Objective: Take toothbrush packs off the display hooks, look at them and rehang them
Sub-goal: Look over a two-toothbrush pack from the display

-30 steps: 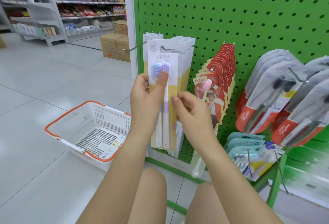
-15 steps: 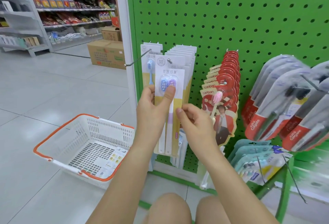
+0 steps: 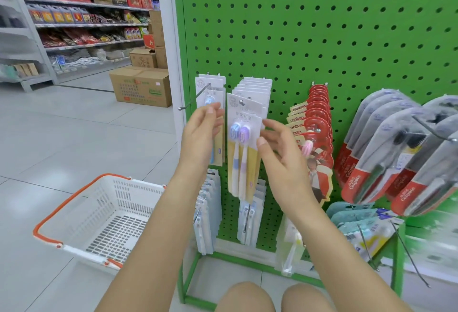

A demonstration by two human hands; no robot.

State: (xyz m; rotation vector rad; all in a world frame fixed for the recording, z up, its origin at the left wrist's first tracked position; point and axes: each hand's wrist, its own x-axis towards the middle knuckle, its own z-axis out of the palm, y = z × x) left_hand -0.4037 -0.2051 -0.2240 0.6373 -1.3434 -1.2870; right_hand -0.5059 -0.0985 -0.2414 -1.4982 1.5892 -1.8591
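We note a change from the earlier frame: the pack (image 3: 244,148) then held in both hands now hangs on its hook (image 3: 241,102) at the front of the row, released. Left hand (image 3: 202,136) and right hand (image 3: 280,155) flank it, each grip wide and empty. The basket (image 3: 99,220) sits on the floor.

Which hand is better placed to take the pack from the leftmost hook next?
Left, probably. The left hand is open, its fingertips right in front of the leftmost pack. The right hand, also open, is beside the two-brush pack on the neighbouring hook, farther away.
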